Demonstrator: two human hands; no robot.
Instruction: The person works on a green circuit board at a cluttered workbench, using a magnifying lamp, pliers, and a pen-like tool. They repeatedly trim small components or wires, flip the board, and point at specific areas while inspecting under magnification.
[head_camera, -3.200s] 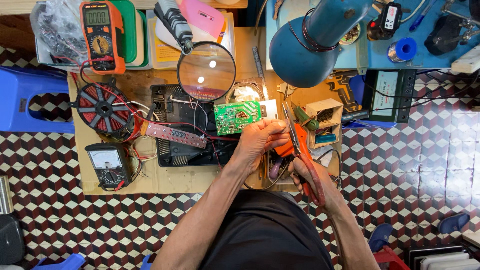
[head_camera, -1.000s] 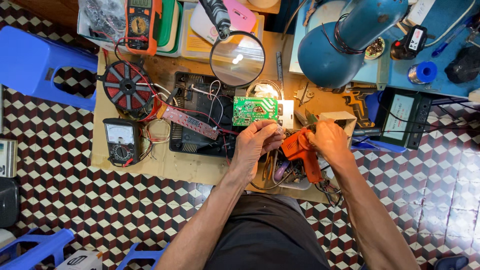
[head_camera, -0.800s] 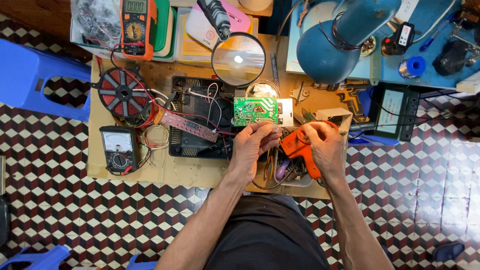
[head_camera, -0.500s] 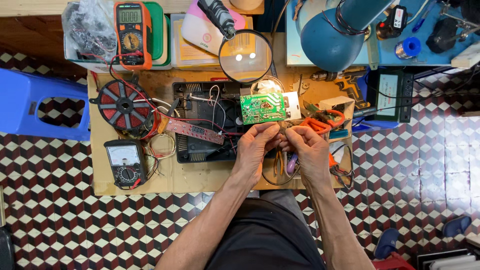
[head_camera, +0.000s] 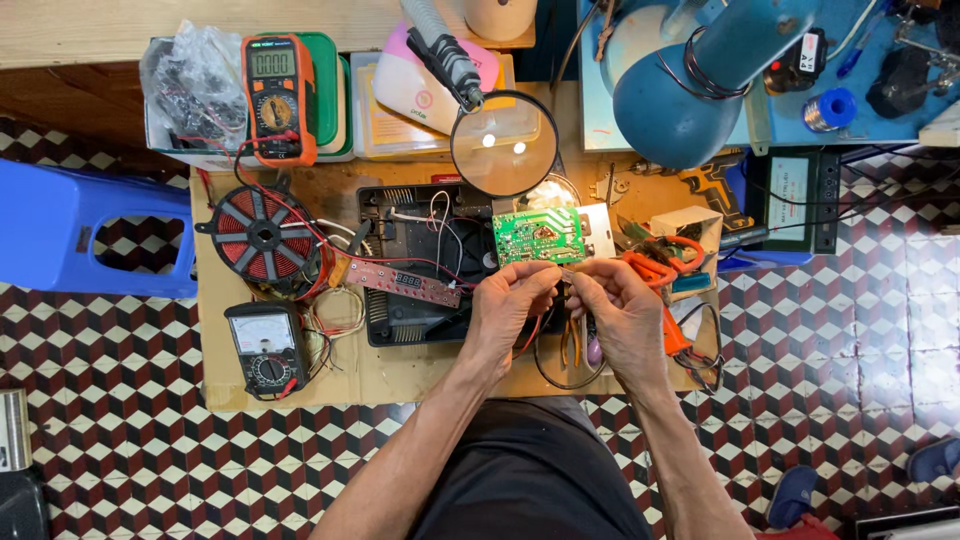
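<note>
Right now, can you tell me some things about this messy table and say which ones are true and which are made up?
1. Both hands meet at the near edge of the green circuit board. True: the left hand and right hand bring their fingers together there.
2. The magnifying glass lies past the green board. True.
3. The orange multimeter sits in the right hand. False: it rests at the far left of the table, untouched.
4. The red and black coil is right of the board. False: it is to the left.
5. The lamp is yellow. False: it is blue.
</note>
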